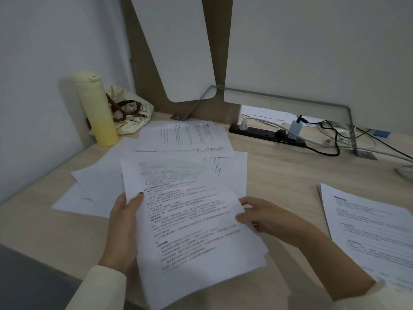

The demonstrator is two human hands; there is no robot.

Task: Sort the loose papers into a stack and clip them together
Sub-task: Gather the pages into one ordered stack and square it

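I hold a bundle of printed white sheets (192, 229) over the near edge of the wooden desk (279, 175). My left hand (125, 222) grips the bundle's left edge, thumb on top. My right hand (266, 215) holds its right edge, fingers on the paper. Beyond the bundle, several loose papers (185, 139) lie spread and overlapping in the middle of the desk, and more blank-looking sheets (93, 189) lie to the left. Another set of printed pages (371, 229) lies at the right edge. No clip is visible.
A pale yellow bottle (96, 110) and a cloth bag (129, 113) stand at the back left by the wall. A black power strip (263, 133) with plugs and cables runs along the back right, under a metal stand (312, 101). White panels lean against the back.
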